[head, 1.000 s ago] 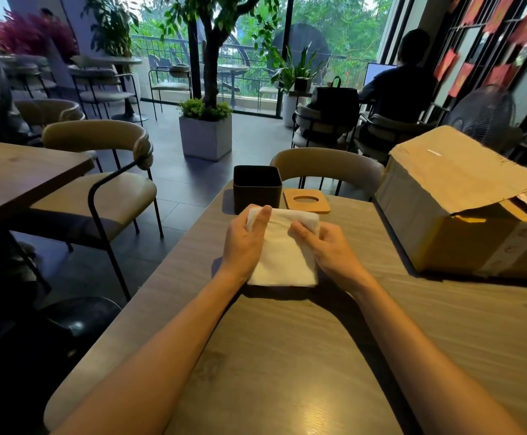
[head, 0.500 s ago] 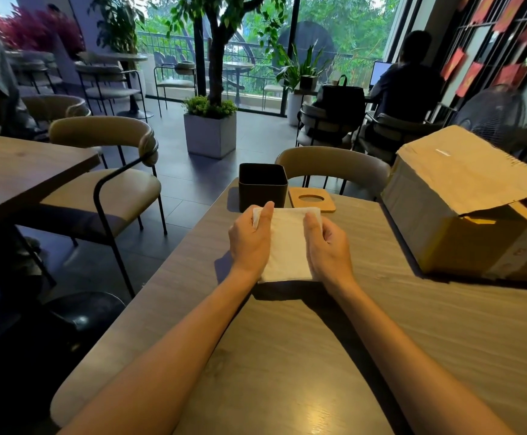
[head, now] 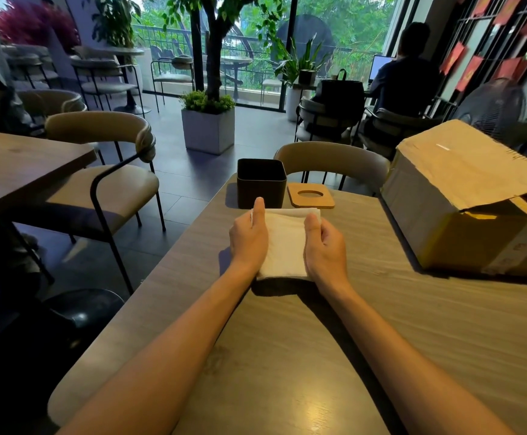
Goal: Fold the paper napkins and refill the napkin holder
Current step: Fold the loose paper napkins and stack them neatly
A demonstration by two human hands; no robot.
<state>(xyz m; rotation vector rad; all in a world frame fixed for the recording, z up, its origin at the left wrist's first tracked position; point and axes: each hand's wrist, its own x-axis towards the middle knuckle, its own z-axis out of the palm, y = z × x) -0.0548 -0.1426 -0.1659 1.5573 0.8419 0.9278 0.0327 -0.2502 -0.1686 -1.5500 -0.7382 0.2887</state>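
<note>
A stack of white paper napkins [head: 285, 243] lies flat on the wooden worktop [head: 287, 356], clasped from both sides. The left hand [head: 249, 238] cups the stack's left edge, thumb stretched along the top toward the far corner; the right hand [head: 324, 246] cups the right edge, its fingers [head: 326, 229] curled loosely round the side. The opposed hold appears intended to square the edges so the stack drops cleanly into the holder. The dark square napkin holder [head: 261, 183] stands open and apparently empty just beyond the napkins, within short reach. Its wooden lid [head: 310, 195], with an oval slot, lies beside it, presumably set aside for refilling. An opened cardboard box [head: 463, 196], probably the napkin supply, stands to the right.
</note>
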